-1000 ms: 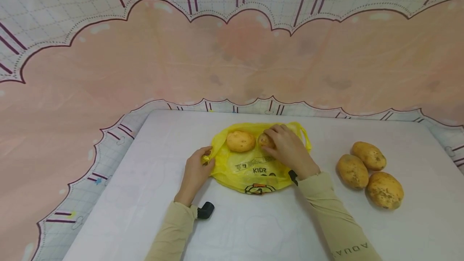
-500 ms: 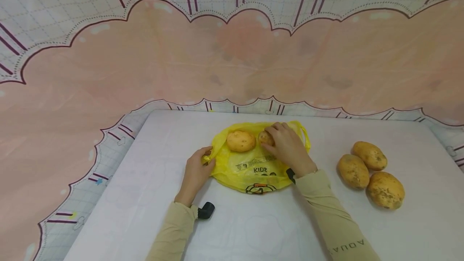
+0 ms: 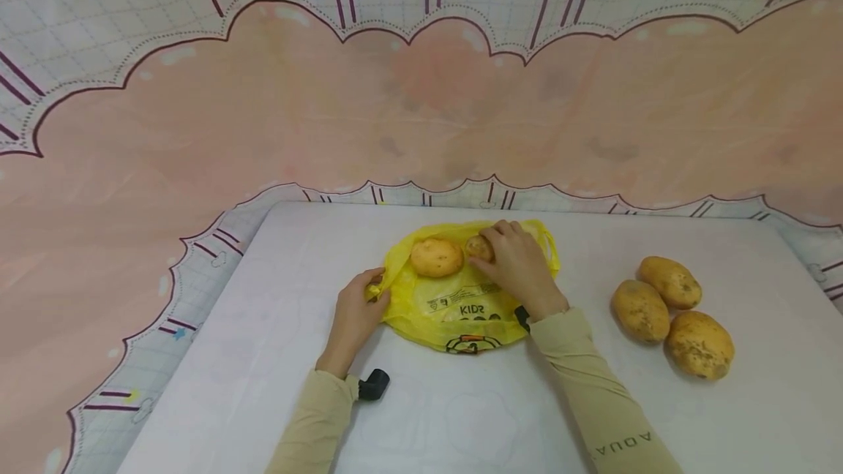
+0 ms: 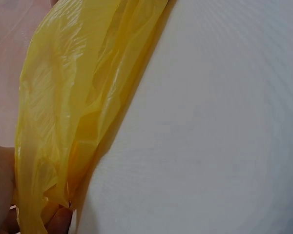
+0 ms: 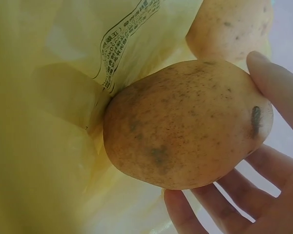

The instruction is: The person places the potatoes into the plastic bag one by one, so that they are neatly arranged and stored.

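Note:
A yellow plastic bag (image 3: 421,306) with dark print lies on the white table. Its left edge is gripped by my left hand (image 3: 352,320), thumb on one side and fingers on the other; the left wrist view shows the film (image 4: 58,107) gathered there. My right hand (image 3: 527,273) holds a potato (image 3: 478,248) over the bag, thumb on one side and fingers round the other. Close up, that potato (image 5: 185,126) has dark spots and presses near the printed film. Just left of it, a second potato (image 3: 437,257) rests on the bag.
To the right of the bag, three more potatoes (image 3: 670,317) sit in a cluster on the white table (image 3: 487,415). A patterned cloth backdrop (image 3: 421,108) rises behind the table and runs down its left side.
My right hand and its potato have shifted slightly left, nearer the potato on the bag. The left hand keeps its hold on the bag's edge. The cluster has not moved.

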Demonstrator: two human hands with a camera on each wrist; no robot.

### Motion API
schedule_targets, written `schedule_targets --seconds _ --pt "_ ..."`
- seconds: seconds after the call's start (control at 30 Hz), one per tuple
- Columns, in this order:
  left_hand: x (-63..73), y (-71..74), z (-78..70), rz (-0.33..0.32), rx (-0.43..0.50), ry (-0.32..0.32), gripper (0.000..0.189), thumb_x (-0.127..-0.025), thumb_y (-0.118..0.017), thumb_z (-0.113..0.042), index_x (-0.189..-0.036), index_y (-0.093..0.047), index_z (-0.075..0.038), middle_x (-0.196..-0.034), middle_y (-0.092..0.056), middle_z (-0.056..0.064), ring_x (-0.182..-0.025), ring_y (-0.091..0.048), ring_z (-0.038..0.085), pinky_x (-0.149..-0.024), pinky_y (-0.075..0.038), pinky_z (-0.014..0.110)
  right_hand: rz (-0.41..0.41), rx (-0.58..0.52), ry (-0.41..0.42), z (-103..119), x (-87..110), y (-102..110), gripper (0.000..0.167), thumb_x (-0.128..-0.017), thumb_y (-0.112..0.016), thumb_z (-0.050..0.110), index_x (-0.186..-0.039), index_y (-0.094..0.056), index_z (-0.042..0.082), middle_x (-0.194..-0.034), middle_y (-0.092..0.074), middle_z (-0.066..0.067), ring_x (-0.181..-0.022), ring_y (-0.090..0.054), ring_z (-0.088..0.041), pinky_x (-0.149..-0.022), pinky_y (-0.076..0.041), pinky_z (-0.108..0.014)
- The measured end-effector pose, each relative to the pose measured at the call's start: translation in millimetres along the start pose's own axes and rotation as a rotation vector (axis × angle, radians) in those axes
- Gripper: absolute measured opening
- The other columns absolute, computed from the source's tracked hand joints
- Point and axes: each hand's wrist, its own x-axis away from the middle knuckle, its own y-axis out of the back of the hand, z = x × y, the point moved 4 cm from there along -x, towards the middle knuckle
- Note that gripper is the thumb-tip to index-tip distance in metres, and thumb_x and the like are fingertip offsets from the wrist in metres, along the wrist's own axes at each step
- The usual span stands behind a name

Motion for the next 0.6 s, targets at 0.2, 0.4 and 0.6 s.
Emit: schedule_targets --seconds 0.2,0.4,0.6 --pt "0.5 1.6 -0.1 0.002 -0.001 -0.003 0.042 -0.093 -0.067 -0.012 -0.134 -0.059 -0.004 -0.124 -0.065 0.016 -0.120 -0.057 0.032 -0.107 -0.044 0.047 -0.013 0.019 -0.002 0.6 -1.3 -0.2 0.056 -0.085 -0.076 0.045 -0.117 -0.068 -0.001 -0.108 -0.065 -0.016 -0.096 -0.058 -0.032 -0.083 -0.053 -0.046" --pt "0.3 1.2 2.3 0.003 0.003 0.001 0.043 -0.093 -0.067 -0.012 -0.134 -0.060 -0.005 -0.124 -0.064 0.016 -0.120 -0.057 0.032 -0.107 -0.045 0.047 -0.009 0.026 -0.002 0.9 -1.6 -1.0 0.059 -0.085 -0.075 0.047 -0.118 -0.067 -0.001 -0.108 -0.064 -0.016 -0.096 -0.057 -0.032 -0.084 -0.052 -0.046" --pt "0.1 -0.1 1.7 -0.003 0.003 -0.010 0.043 -0.092 -0.068 -0.011 -0.134 -0.059 -0.004 -0.123 -0.065 0.016 -0.119 -0.057 0.032 -0.106 -0.045 0.047 -0.006 0.029 -0.003 0.1 -0.3 -1.5 0.061 -0.084 -0.075 0.049 -0.119 -0.066 0.000 -0.108 -0.064 -0.016 -0.097 -0.057 -0.032 -0.085 -0.052 -0.046"
